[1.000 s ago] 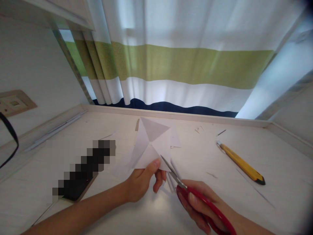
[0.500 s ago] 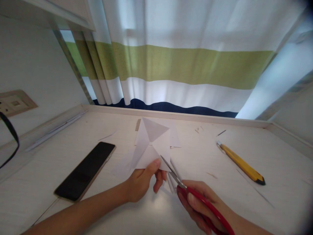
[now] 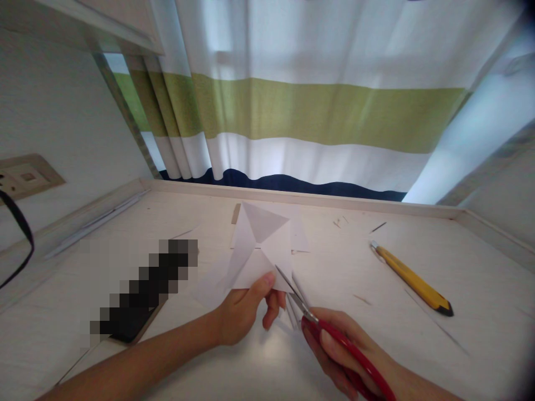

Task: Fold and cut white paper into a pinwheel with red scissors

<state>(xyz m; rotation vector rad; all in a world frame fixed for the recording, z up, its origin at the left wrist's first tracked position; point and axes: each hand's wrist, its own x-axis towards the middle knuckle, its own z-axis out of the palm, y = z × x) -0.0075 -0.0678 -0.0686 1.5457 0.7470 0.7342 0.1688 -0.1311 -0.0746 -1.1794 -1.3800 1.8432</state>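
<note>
At the middle of the white desk (image 3: 334, 267), folded white paper (image 3: 267, 256) sits pinched by the left hand (image 3: 242, 312), thumb pressed on its near edge, the other fingers curled loosely underneath. Toward five o'clock from the paper, the right hand (image 3: 336, 348) closes around red-handled scissors (image 3: 312, 318), their slim blades pointing to eleven across the paper's near right corner. Yellow cutter (image 3: 412, 278) just past three, mosaic-blurred phone (image 3: 134, 303) toward eight, curtain (image 3: 301, 111) at twelve.
</note>
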